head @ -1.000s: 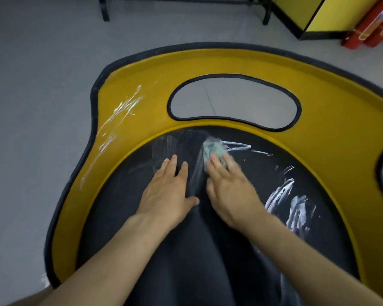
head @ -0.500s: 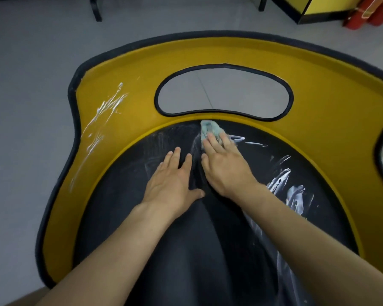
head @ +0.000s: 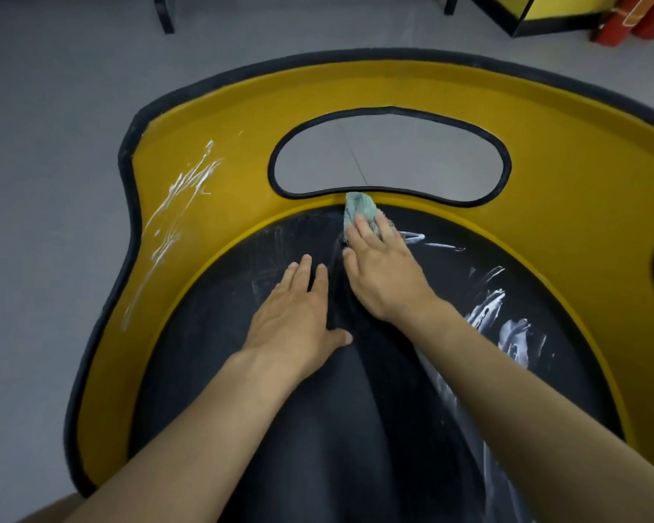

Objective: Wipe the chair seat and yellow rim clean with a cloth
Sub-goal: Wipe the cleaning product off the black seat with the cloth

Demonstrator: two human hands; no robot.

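Right grip (head: pixel 384 275) straight-fingered, pressing cloth (head: pixel 360 208) against yellow rim (head: pixel 242 145), left grip (head: pixel 295 315) splayed flat on black seat (head: pixel 318 428)

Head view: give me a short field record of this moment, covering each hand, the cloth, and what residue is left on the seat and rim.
left hand: flat on the black seat, fingers straight, holding nothing
right hand: straight fingers pressing the cloth
cloth: pale green, bunched, at the far seat edge, lying over the yellow rim just below the cutout
seat residue: white smears on the right side
rim residue: white streaks on the left part
task state: unfinished
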